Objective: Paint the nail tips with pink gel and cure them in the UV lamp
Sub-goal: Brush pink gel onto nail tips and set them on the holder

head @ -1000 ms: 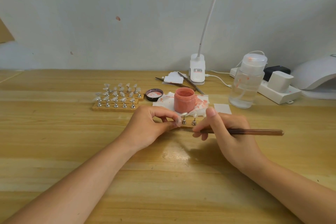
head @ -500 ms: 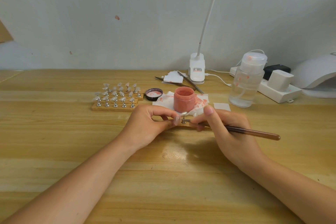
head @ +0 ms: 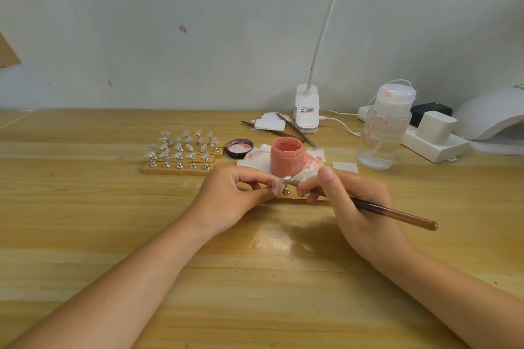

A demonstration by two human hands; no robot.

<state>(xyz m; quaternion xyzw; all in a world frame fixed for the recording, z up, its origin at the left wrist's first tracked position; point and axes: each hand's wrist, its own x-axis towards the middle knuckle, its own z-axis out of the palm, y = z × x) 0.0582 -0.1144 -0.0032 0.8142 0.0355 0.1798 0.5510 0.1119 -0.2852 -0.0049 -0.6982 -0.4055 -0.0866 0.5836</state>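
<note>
My left hand (head: pixel 235 195) grips the near wooden strip (head: pixel 289 196) that carries metal stands with clear nail tips; its thumb and fingers curl round the strip's left end. One nail tip (head: pixel 285 178) stands between my hands. My right hand (head: pixel 357 201) holds a brown brush (head: pixel 397 212), its bristle end lying on that nail tip. The open pink gel jar (head: pixel 286 156) stands just behind on a stained tissue. The white UV lamp (head: pixel 493 116) sits at the far right edge.
A wooden rack of several clear nail tips (head: pixel 181 150) lies at the left, the jar's lid (head: pixel 240 147) beside it. A clear pump bottle (head: pixel 385 133), a power strip (head: pixel 431 142), a clip lamp (head: pixel 306 113) and spare brushes (head: pixel 295 130) stand behind.
My right hand moved up and left, bringing the brush tip from beside the strip onto the nail tip, and the handle now slopes down to the right. My left hand has stayed on the strip.
</note>
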